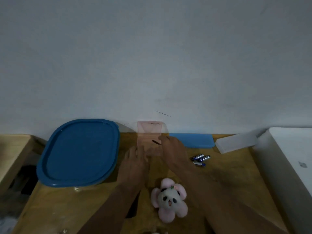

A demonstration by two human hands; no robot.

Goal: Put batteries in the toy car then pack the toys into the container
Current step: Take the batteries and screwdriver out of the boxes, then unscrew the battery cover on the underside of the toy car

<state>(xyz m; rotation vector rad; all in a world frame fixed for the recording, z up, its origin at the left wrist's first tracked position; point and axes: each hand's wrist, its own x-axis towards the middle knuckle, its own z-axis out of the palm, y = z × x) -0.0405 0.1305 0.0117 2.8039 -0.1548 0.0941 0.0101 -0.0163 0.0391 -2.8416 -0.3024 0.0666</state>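
Batteries (200, 159): three, loose on the desk (228, 179), just right of the right hand (172, 147). Not yet picked up. No toy car plainly in view; possibly the dark shape seen through the pink translucent box (149, 132), but too blurred to tell.

Left hand (135, 159): reaching forward, fingers stretched fairly straight against the near left corner of the pink box, holding nothing as far as can be seen. Right hand: laid at the box's right edge, fingertips partly showing through the plastic; cannot tell whether gripping or only touching.

Left of the left hand: blue-lidded container (79, 152), lid on. Between the two forearms, nearer the body: panda plush (169, 200). Beyond the right hand, by the wall: flat blue slab (192, 140) and frosted white box (236, 143).

Risks, as judged: could tip the tall pink box, standing at the wall, if pulled by one edge only. Could sweep the batteries with the right forearm on drawing back and send them rolling toward the desk edge. Could drag the plush along with a wrist. Container lid to come off before any packing.
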